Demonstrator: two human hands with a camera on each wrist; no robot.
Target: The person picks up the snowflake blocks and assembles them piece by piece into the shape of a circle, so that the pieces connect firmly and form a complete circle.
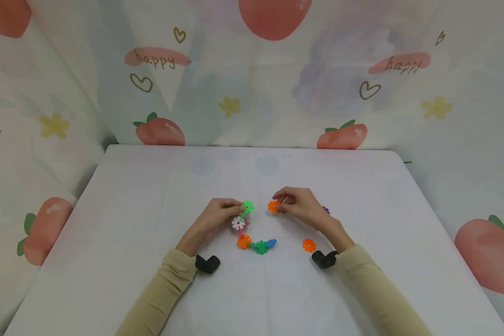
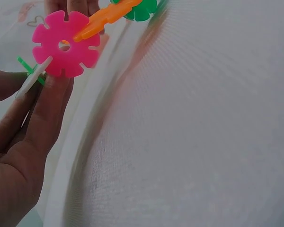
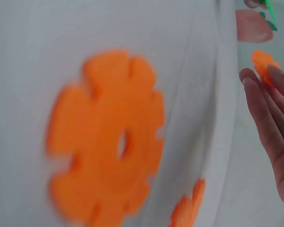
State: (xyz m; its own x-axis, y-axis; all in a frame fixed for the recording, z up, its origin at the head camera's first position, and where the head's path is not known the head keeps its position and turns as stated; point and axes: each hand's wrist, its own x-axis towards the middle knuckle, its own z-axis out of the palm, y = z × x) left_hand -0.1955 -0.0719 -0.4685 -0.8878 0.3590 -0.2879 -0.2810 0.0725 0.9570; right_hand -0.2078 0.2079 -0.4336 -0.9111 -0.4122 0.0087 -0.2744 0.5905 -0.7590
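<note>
Looking through the head view: we log the left hand [image 1: 213, 220] pinching the top of a chain of snowflake discs [image 1: 247, 229] at its light green disc [image 1: 247, 206]; the chain lies at centre of the white table [image 1: 130, 224], curving toward 5 o'clock through a white disc [image 1: 237, 223], an orange one, a dark green one and a blue one.
Head view, right hand: the right hand [image 1: 301, 204] pinches a single orange disc [image 1: 273, 206] at 3 o'clock from the green disc, near it but apart.
Head view, loose pieces: a second orange disc [image 1: 308, 245] lies on the cloth at 6 o'clock from the right hand; a purple piece [image 1: 325, 210] shows behind that hand.
Left wrist view: we see fingers [image 2: 42, 118] gripping a white disc edge-on [image 2: 32, 78], slotted into a pink disc [image 2: 65, 44].
Right wrist view: fingertips [image 3: 262, 101] clasp the small orange disc [image 3: 264, 64] at 2 o'clock; the loose orange disc [image 3: 106, 137] fills the foreground, blurred.
</note>
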